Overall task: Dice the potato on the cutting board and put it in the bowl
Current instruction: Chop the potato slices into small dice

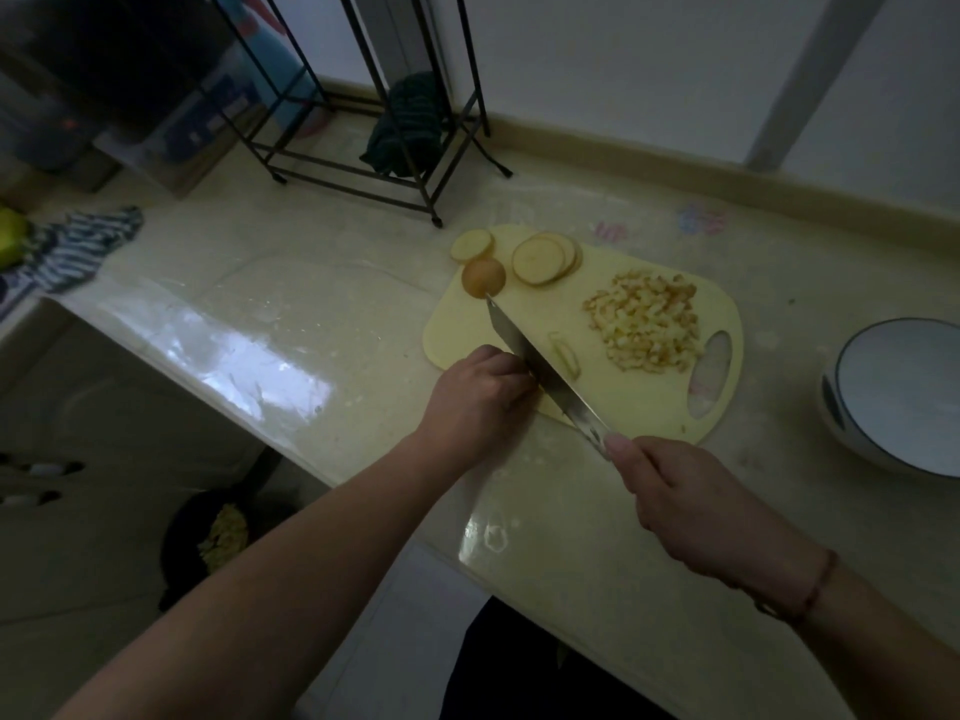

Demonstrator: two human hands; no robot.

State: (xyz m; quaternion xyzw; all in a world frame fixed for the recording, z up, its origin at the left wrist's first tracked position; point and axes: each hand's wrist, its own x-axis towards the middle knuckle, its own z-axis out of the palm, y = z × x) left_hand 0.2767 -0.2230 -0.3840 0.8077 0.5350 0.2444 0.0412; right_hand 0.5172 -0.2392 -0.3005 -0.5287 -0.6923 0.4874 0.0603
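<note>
On the pale yellow cutting board (519,317) the potato lies in several states; a heap of small diced potato (645,323), pale with brownish skin edges, sits toward the board's right end beside its handle hole; round slices (540,259) overlap at the far edge, with a single slice (471,245) to their left and a brown-skinned end piece (483,277) just in front; a thin curved strip (565,353) lies mid-board beside the blade. The right hand (696,504) grips the handle of a kitchen knife (540,363), fingers curled round it, the tip reaching the end piece; the left hand (475,400) rests at the board's near edge against the blade, fingers curled under, and whether they hold anything I cannot tell. A white bowl with a dark rim (898,394) stands well to the right, apart from the board. The counter (311,314) is glossy cream stone; a black wire rack (363,122) with a dark cloth (408,124) stands at the back by a white wall; a striped towel (72,246) lies far left; the light is dim.
</note>
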